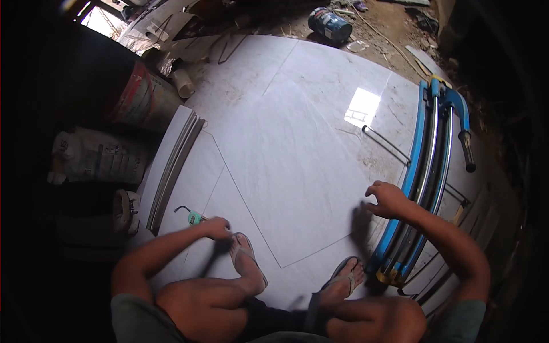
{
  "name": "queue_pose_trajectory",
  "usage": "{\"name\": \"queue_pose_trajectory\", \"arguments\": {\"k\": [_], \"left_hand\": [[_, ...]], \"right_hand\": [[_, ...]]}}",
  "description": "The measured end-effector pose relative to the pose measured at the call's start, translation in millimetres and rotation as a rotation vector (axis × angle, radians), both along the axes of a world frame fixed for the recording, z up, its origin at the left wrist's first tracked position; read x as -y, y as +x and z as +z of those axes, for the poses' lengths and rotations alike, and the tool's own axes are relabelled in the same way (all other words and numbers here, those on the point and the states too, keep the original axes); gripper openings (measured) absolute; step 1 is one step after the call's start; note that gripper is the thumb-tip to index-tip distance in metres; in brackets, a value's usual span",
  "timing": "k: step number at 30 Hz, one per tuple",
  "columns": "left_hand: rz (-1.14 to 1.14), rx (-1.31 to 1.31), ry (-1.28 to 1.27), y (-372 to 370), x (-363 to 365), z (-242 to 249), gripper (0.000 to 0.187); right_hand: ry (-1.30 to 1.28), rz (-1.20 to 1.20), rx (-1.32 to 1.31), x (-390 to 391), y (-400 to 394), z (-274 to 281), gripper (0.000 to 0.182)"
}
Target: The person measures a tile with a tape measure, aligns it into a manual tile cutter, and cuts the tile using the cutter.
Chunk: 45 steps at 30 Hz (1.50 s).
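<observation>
My left hand (217,228) hovers by my left foot, next to a green tape measure (195,218) on the floor. Its fingers curl down and away, so I cannot see whether anything is in them. Farther right, my right hand (390,200) is held over the edge of a large white marble-look tile (286,171), thumb and fingers apart, holding nothing. The tile lies diagonally, one corner pointing toward my feet. Beside my right forearm, a blue manual tile cutter (409,183) with steel rails runs lengthwise; its handle (469,151) is at the far end.
Grey trim strips (177,171) lie at the left near a large bucket (146,97) and a white sack (103,157). A dark blue paint bucket (330,26) rests on its side on rubble beyond the white floor (354,60). My sandalled feet flank the tile's near corner.
</observation>
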<state>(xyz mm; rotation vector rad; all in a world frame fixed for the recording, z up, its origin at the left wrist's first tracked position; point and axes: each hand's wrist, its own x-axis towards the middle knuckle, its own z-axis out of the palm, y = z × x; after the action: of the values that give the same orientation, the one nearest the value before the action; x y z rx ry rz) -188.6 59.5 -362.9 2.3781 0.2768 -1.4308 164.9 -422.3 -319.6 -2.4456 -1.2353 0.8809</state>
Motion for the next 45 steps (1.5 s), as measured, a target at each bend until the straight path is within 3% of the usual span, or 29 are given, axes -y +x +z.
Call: {"name": "queue_pose_trajectory", "arguments": {"k": [2,3,7,9,11,13,16,19,22,25,28,31,34,37,41,45], "left_hand": [[0.428,0.187,-0.012,-14,54,-15,0.066],[0.529,0.234,-0.023,-25,69,-34,0.074],[0.591,0.14,0.06,-21,103,-22,0.103],[0.653,0.1,0.109,-23,114,-14,0.106],[0.691,0.161,0.09,-19,116,-23,0.108],[0.77,0.144,0.026,-3,132,-2,0.114],[0.915,0.224,-0.032,-6,143,-38,0.122],[1.02,0.097,-0.01,20,141,-21,0.128],[1.087,0.08,0.051,36,153,-2,0.121],[1.253,-0.151,0.053,32,147,-25,0.097],[1.438,-0.237,-0.189,31,151,-15,0.07],[1.419,-0.253,-0.205,22,155,-48,0.058],[1.533,-0.344,-0.322,32,154,-37,0.05],[1.454,-0.44,-0.257,32,148,-52,0.046],[1.342,-0.211,-0.169,22,153,-48,0.052],[1.258,-0.228,-0.218,23,144,-30,0.045]], "right_hand": [[-0.134,0.038,-0.009,-10,17,-11,0.04],[-0.132,0.01,-0.018,-15,24,-23,0.048],[0.099,-0.263,0.108,-26,0,-52,0.068],[0.125,-0.316,0.149,-16,-24,-76,0.079],[0.033,-0.365,0.075,-10,-42,-72,0.089],[-0.013,-0.42,0.13,-8,-52,-71,0.093],[-0.039,-0.495,0.142,-8,-60,-73,0.097],[-0.051,-0.548,0.09,-15,-74,-68,0.098],[-0.132,-0.502,0.09,-27,-84,-55,0.1],[-0.139,-0.512,0.115,-33,-87,-61,0.1],[-0.117,-0.561,0.117,-38,-83,-63,0.1],[-0.116,-0.573,0.131,-43,-77,-57,0.097],[-0.113,-0.609,0.134,-43,-69,-55,0.091],[-0.122,-0.662,0.163,-43,-64,-56,0.081],[-0.14,-0.706,0.218,-47,-51,-56,0.069],[-0.106,-0.757,0.184,-46,-40,-58,0.06]]}}
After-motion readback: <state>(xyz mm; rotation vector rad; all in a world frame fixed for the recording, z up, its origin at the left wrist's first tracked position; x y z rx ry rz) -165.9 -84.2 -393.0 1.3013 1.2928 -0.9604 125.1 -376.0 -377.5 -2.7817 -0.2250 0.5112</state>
